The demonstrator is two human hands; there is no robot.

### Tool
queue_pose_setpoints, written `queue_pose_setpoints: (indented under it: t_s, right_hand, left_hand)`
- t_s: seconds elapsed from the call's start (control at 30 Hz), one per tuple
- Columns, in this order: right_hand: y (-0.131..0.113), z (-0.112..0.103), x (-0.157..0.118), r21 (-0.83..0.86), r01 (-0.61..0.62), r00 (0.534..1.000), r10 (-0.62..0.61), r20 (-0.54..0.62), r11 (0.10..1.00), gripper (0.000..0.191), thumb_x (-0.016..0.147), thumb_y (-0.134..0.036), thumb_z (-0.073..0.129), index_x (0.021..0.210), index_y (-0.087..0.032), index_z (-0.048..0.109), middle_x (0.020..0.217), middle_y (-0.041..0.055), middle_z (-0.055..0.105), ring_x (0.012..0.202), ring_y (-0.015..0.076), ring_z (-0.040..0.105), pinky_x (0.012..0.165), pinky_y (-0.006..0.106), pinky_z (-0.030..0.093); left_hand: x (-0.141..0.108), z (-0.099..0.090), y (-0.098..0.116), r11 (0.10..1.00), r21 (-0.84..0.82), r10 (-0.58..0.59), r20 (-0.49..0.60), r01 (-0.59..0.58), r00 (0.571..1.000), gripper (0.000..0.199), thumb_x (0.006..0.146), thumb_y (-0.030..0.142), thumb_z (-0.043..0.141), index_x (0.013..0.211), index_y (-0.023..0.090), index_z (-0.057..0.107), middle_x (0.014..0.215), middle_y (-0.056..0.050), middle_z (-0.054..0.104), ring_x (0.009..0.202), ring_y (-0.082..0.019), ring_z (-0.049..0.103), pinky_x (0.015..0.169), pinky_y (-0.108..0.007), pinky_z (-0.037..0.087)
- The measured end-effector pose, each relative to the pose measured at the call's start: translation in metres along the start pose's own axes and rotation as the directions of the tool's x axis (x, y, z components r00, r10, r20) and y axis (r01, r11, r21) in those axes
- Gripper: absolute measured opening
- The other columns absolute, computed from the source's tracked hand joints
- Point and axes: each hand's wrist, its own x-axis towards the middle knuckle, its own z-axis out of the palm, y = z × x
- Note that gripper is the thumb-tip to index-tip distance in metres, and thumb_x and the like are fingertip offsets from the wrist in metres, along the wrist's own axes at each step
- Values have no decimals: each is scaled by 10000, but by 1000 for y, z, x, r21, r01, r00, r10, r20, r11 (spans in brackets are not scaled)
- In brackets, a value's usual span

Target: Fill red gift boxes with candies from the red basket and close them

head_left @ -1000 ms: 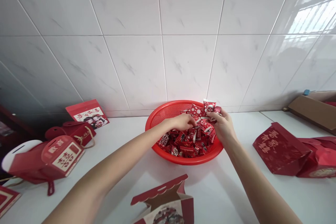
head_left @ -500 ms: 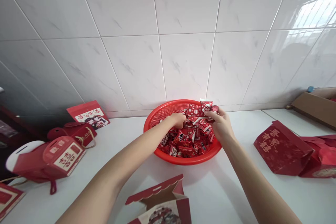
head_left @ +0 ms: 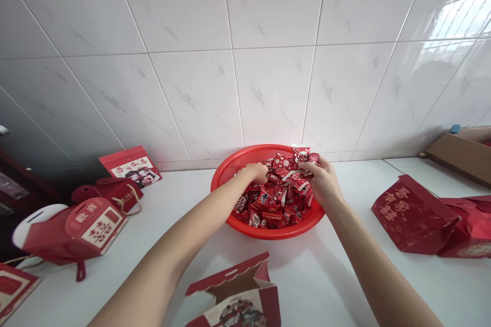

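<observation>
A red plastic basket [head_left: 274, 233] full of red wrapped candies [head_left: 270, 199] stands against the tiled wall. Over its right rim, my right hand [head_left: 322, 176] is closed on candy packets [head_left: 300, 154], pinched between thumb and fingers. My left hand [head_left: 256, 172] reaches into the back left of the basket, its fingers curled down among the candies; what they hold, if anything, is hidden. In front of the basket, an open red gift box [head_left: 270, 300] with scalloped flaps sits at the bottom edge of the view.
At the left stand several red gift boxes [head_left: 82, 227], one with a rope handle, and a box with a printed couple [head_left: 136, 168]. More dark red boxes [head_left: 416, 217] are on the right, before a brown cardboard carton [head_left: 456, 156]. The tiled wall [head_left: 272, 97] bounds the white counter.
My left hand has shifted slightly left among the candies. My right hand keeps its grip at nearly the same spot. The boxes appear slightly shifted as the view moves.
</observation>
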Motion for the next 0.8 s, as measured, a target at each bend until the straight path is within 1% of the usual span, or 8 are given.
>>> queue_pose_setpoints:
  t_s: [0.17,0.27,0.37,0.5,0.6,0.67,0.73,0.8]
  right_hand:
    - [-1,1,-1,-14,12,1000,-12,2,1000,235,482,-206,830,616,-203,637,596,-43,644,581,124,582,547,239,481]
    - [-2,1,-1,-5,14,1000,-14,1,1000,236,475,-207,833,601,-208,633,589,-43,647,578,131,582,538,244,475]
    - [-2,2,-2,-4,6,1000,-6,1,1000,230,481,-211,834,614,-205,646,599,-40,650,585,131,586,548,244,478]
    - [-2,2,-3,-13,2,1000,-2,11,1000,228,498,-212,836,633,-201,652,610,-40,652,592,126,587,557,240,479]
    - [-1,1,-2,-12,6,1000,-6,21,1000,242,507,-217,843,641,-203,643,620,-39,652,598,128,590,559,243,483]
    - [-1,1,-1,-17,10,1000,-10,14,1000,249,503,-217,845,630,-205,631,612,-43,641,591,123,579,551,238,478]
    - [0,0,0,-22,9,1000,-9,2,1000,251,493,-212,841,613,-204,621,606,-45,635,586,118,570,540,230,470]
    - [0,1,0,-20,5,1000,-5,-2,1000,245,488,-209,836,610,-204,624,606,-43,640,583,118,572,536,229,471]
  left_hand:
    - [2,5,12,1000,6,-7,-28,7,1000,551,818,531,727,1235,173,680,1337,-187,670,1282,-368,605,1090,-481,474]
    - [4,6,10,999,-35,-8,-51,6,999,478,809,430,721,1207,167,690,1298,-191,690,1241,-368,631,1053,-477,498]
    - [4,5,0,994,-107,1,-80,-9,997,379,807,326,684,1161,191,701,1217,-152,727,1115,-321,693,928,-391,559]
    - [-1,-1,-9,967,-208,116,-146,-145,983,251,786,214,667,1032,204,721,1131,-77,748,1028,-261,706,823,-288,553]
    - [-10,-6,-4,906,-291,264,-177,-307,948,263,815,282,690,1074,250,719,1137,5,748,1038,-194,695,834,-221,528]
    - [-17,-9,6,851,-345,391,-90,-397,916,306,790,379,741,1087,306,729,1085,55,751,999,-166,696,805,-201,517]
    - [-22,-9,16,811,-361,522,90,-461,848,359,696,393,816,1042,322,749,1012,60,745,967,-180,687,767,-219,505]
    - [-24,-9,24,820,-324,547,199,-472,813,321,645,334,842,953,299,756,935,57,734,925,-186,676,731,-224,489]
